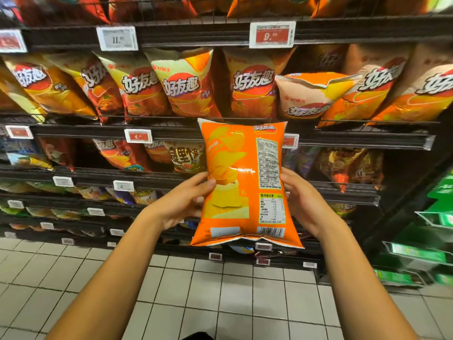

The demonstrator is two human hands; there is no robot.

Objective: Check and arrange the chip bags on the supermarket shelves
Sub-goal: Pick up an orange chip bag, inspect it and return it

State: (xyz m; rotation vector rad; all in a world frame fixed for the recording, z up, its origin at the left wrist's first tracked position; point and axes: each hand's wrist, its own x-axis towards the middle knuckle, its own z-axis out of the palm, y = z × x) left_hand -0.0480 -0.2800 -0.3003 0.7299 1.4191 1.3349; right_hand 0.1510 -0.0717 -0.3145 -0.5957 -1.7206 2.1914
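I hold an orange chip bag [242,185] upright in front of the shelves, its back side with the nutrition table and barcode facing me. My left hand [182,200] grips its left edge, thumb on the front. My right hand [302,200] grips the right edge. Behind it, a row of orange and red chip bags [181,82] stands on the second shelf [355,136]. One pale orange bag [311,94] in that row is slumped forward and sits lower than its neighbours.
Black wire shelves run the full width, with price tags [270,34] on their front rails. Lower shelves hold more mixed snack bags [186,155]. A green display rack [431,231] stands at the right. White tiled floor [220,303] lies below.
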